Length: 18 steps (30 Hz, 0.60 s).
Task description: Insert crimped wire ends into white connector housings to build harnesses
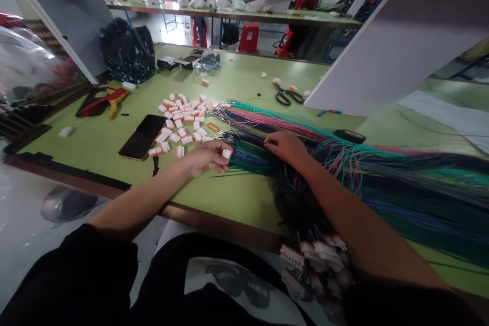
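Note:
My left hand (210,158) pinches a small white connector housing (226,154) between thumb and fingers, just left of the wire ends. Over the bundle of blue, green and black wires (252,155) rests my right hand (286,146), its fingers bent down toward them; what its fingertips hold, if anything, is hidden. A loose pile of white and orange connector housings (187,112) lies beyond my left hand. Pink and teal wires (267,117) run along the far side of the bundle. Below my right forearm, wired connectors (305,257) hang over the table edge.
A phone (143,136) lies left of the pile. Farther left are red and yellow pliers (109,103). Black scissors (287,96), a roll of black tape (350,136) and a dark plastic bag (128,51) are on the green table (229,196). A white panel (382,46) slopes at right.

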Motion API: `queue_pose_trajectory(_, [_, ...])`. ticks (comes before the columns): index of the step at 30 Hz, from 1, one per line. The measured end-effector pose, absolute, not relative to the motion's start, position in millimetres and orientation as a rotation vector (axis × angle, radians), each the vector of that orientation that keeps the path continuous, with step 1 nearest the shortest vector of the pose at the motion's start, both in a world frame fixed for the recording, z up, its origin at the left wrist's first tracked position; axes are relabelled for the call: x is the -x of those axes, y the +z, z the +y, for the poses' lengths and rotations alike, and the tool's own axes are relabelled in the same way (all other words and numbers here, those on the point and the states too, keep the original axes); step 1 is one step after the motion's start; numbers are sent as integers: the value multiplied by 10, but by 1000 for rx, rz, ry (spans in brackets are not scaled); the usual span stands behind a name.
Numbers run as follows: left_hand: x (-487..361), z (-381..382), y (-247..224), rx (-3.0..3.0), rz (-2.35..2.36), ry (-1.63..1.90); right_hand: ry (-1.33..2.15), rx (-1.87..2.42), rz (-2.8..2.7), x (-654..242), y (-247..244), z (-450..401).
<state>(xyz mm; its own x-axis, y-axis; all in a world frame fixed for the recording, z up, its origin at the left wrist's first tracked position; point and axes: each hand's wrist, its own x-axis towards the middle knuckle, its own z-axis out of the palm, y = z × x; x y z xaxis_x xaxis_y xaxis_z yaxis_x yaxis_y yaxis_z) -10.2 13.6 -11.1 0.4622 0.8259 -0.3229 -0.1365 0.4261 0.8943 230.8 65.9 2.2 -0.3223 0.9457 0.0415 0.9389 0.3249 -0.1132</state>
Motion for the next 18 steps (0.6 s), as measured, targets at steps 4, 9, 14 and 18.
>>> queue_pose_trajectory(4, [106, 153, -134, -917, 842, 723, 200, 1786, -2347, -2337, 4, 691])
queue_pose_trajectory(9, [96, 151, -125, -900, 877, 722, 94, 1826, -2303, -2355, -33, 732])
queue_pose_trajectory(14, [94, 152, -138, -877, 833, 738, -103, 1974, -2420, -2334, -45, 732])
queue_pose_trajectory(18, [84, 151, -131, -862, 842, 750, -157, 1963, -2302, -2347, -9, 714])
